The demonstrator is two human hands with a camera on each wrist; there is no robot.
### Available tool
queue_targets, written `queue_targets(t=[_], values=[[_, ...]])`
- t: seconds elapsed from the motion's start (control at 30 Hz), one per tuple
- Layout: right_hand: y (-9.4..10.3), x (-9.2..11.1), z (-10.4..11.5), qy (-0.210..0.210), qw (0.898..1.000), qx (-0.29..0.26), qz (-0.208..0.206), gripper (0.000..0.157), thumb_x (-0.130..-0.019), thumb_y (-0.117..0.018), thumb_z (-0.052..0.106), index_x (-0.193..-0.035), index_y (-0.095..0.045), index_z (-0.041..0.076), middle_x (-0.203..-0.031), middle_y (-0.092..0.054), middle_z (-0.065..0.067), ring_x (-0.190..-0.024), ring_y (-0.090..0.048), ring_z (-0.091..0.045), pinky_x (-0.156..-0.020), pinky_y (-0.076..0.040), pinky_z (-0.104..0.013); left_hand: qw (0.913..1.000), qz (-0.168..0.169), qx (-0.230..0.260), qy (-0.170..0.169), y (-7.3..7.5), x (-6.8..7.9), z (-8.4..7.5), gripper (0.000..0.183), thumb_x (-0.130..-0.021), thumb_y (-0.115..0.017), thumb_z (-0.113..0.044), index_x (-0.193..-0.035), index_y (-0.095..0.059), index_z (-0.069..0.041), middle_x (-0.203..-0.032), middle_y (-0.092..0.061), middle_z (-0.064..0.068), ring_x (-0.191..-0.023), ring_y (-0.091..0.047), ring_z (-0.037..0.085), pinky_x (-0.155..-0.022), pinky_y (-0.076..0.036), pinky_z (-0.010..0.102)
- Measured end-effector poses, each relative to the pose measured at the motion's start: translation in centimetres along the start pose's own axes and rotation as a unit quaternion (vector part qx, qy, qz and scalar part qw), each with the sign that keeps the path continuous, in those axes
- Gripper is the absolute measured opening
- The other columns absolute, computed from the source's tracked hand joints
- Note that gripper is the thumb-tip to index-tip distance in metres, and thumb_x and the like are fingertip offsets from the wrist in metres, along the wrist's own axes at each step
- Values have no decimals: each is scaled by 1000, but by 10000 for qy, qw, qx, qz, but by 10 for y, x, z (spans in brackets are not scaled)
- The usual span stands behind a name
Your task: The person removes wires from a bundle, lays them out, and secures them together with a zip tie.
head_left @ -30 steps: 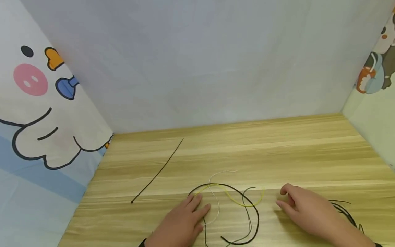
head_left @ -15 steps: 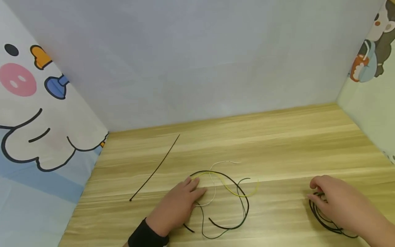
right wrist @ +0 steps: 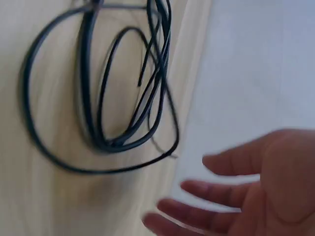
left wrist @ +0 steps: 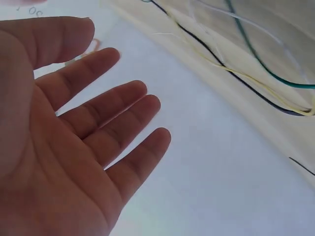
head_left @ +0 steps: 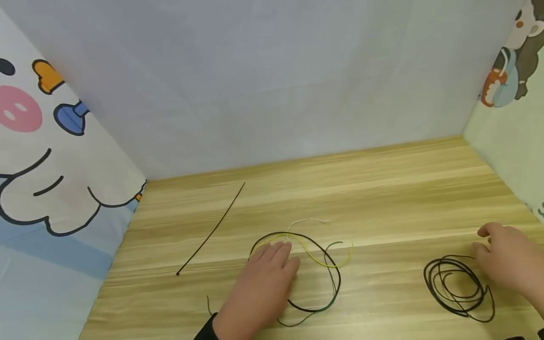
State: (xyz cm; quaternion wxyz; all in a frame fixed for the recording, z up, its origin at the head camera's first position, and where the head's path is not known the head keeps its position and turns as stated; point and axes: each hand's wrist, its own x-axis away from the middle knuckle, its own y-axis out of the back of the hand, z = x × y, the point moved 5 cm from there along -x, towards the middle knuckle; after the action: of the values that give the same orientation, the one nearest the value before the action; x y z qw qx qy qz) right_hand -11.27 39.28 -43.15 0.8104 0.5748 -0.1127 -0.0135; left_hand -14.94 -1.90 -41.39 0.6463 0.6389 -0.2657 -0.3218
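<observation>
My left hand (head_left: 259, 285) lies palm down over the left part of a group of loose cords, hiding part of them. In the left wrist view its fingers are extended, with nothing in the palm. Among these cords are a thick black cord (head_left: 338, 278) bent in a wide loop, a wavy yellow cord (head_left: 314, 257), a thin white cord (head_left: 306, 220) and a dark green cord (head_left: 297, 325). At the right, my right hand (head_left: 510, 257) is beside a coiled black cord (right wrist: 84, 73), fingers loosely curved and holding nothing, fingertips near the coil's upper right strand.
A nearly straight black cord (head_left: 212, 231) with a knot at its near end lies on the left of the wooden table (head_left: 382, 189). A short dark cord end shows beside my left wrist. A plain pale backdrop (head_left: 276, 94) and printed side panels surround the table.
My right hand has moved right, over the coiled black cord and off it, leaving the coil uncovered. My left hand has shifted rightward onto the loop. The head view has turned slightly.
</observation>
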Motion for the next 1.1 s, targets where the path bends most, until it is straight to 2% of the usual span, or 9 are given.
queue_targets(t=[0.1, 0.2, 0.33, 0.5, 0.7, 0.83, 0.93, 1.03, 1.1], values=[[-7, -3, -14, 34, 9975, -316, 639, 35, -96, -49, 10, -111, -47, -21, -86, -60, -25, -72, -58, -30, -61, -48, -45, 9999, -116, -114, -30, 2, -1, -5, 13, -97, -56, -22, -107, -63, -16, -129, -58, 7, -126, -49, 24, -107, -38, 43], [-13, -4, -19, 107, 9955, -529, 783, 39, -97, -57, 20, -111, -52, -16, -86, -61, -14, -75, -58, -26, -63, -48, -42, 9998, -137, -91, -66, 3, 0, -6, 11, -95, -58, -21, -103, -62, -16, -123, -59, 5, -122, -51, 23, -106, -39, 41], [-18, -4, -19, 185, 9941, -768, 746, 41, -94, -65, 30, -110, -58, -7, -87, -61, -5, -76, -55, -19, -63, -45, -37, 9999, -82, -60, -140, 2, 1, -8, 11, -93, -60, -21, -102, -63, -16, -121, -59, 4, -117, -53, 23, -103, -41, 41], [-18, -3, -16, 203, 9909, -1208, 561, 21, -93, -66, 20, -104, -66, 1, -90, -65, -3, -75, -57, -11, -62, -48, -30, 9994, -216, 61, -272, 4, 0, -13, 9, -91, -60, -20, -98, -63, -16, -120, -60, 4, -115, -55, 22, -100, -44, 40], [-22, -7, -19, -47, 9849, -1636, 573, 37, -96, -63, 32, -113, -68, 0, -102, -70, -12, -84, -62, -14, -66, -51, -27, 9981, -437, 259, -357, 6, -1, -19, 5, -92, -60, -21, -95, -61, -17, -118, -60, 3, -115, -55, 21, -99, -44, 40], [-21, -10, -17, 104, 9803, -1969, 73, 36, -101, -55, 31, -110, -65, -2, -106, -70, -12, -85, -61, -5, -66, -52, -25, 9979, -453, 198, -408, 8, -1, -22, 6, -90, -63, -23, -94, -61, -18, -117, -60, 3, -114, -54, 20, -98, -44, 40], [-18, -10, -10, 594, 9540, -2921, -317, 29, -105, -46, 20, -112, -54, -6, -106, -70, -6, -87, -64, 0, -70, -55, -22, 9976, -501, 89, -477, 10, -2, -25, 8, -89, -65, -23, -92, -61, -19, -113, -60, 1, -111, -55, 20, -96, -45, 39], [-13, -10, 4, 1257, 8962, -4241, -352, 19, -105, -40, 10, -113, -45, -6, -100, -70, -2, -90, -68, -10, -75, -56, -23, 9970, -532, -27, -556, 11, -2, -28, 11, -87, -67, -24, -93, -60, -19, -108, -57, 0, -106, -55, 19, -95, -45, 37], [-10, -9, 15, 1510, 8690, -4699, -338, 16, -105, -40, 8, -114, -45, -3, -91, -65, -4, -85, -67, -13, -75, -56, -26, 9968, -495, -73, -619, 9, -1, -31, 11, -88, -67, -25, -94, -60, -19, -108, -55, -1, -105, -55, 18, -95, -45, 36]])
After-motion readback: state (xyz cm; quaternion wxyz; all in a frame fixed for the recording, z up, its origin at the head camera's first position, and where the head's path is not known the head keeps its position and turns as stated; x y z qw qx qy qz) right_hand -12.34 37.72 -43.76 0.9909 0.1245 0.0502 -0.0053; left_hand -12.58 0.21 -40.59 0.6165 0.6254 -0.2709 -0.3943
